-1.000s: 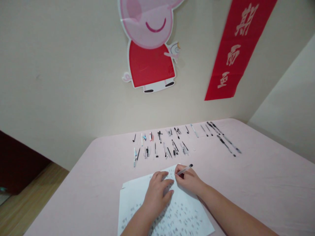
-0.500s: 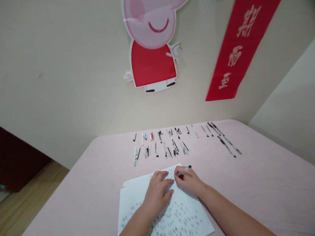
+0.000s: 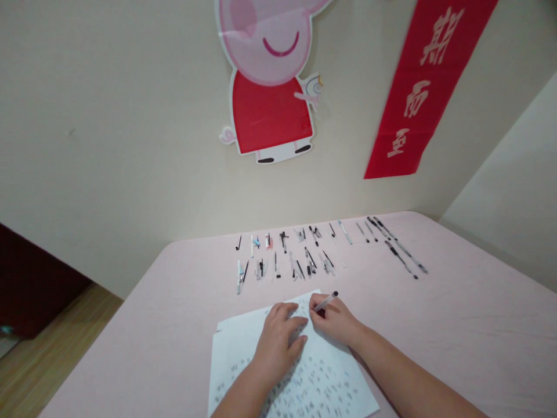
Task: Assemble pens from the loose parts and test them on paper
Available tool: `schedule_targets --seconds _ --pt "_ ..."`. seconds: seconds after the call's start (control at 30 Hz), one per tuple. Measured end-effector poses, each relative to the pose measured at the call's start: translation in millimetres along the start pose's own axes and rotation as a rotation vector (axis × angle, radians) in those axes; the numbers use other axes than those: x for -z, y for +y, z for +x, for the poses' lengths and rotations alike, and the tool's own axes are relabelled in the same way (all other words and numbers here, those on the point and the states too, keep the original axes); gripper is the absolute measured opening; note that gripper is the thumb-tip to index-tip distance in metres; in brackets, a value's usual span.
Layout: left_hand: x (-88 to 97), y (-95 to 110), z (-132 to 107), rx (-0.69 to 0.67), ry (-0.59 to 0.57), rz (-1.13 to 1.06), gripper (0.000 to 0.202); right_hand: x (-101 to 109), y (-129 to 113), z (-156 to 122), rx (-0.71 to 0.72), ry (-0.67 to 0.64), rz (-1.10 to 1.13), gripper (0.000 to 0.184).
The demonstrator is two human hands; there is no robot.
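A white sheet of paper [image 3: 235,342] covered with small handwritten marks lies at the front of the table. My left hand [image 3: 281,337] rests on it with fingers spread, holding nothing. Near the sheet's upper right edge, my right hand [image 3: 333,320] is closed around a pen [image 3: 327,301] with a clear barrel and a dark end. The pen slants up to the right, and its tip is hidden behind my fingers.
Two rows of pen parts [image 3: 261,268] lie beyond the paper on the pink tabletop [image 3: 174,325]. Several whole pens [image 3: 400,259] lie at the right. Behind the table is a wall with a pig cutout [image 3: 272,113] and a red banner [image 3: 409,128].
My right hand and the pen have shifted very slightly right along the paper. My left hand stays in place.
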State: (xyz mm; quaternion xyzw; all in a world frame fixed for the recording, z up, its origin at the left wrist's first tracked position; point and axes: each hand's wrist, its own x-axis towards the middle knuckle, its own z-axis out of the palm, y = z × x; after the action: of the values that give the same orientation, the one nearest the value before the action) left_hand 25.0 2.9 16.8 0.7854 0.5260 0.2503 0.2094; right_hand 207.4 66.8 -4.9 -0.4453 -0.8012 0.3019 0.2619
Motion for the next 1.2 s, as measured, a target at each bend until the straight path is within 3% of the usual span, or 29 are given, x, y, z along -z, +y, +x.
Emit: schedule_targets --seconds 0.27,0.53,1.03,1.2 --pt "0.9 1.6 -0.7 0.001 0.001 -0.010 0.030 1.8 -1.2 1.4 -0.022 -0.007 0.018 0.009" --pt "0.6 1.1 -0.7 0.002 0.007 -0.011 0.031 4.4 2.2 4.9 -0.162 0.088 0.337 0.007" --pt "2.1 2.6 -0.9 0.002 0.002 -0.027 0.030 8.2 2.9 7.1 -0.098 0.091 0.370 0.012" --pt "2.5 3.7 -0.9 0.005 0.006 -0.028 0.029 6.2 7.9 5.4 -0.106 0.107 0.473 0.028"
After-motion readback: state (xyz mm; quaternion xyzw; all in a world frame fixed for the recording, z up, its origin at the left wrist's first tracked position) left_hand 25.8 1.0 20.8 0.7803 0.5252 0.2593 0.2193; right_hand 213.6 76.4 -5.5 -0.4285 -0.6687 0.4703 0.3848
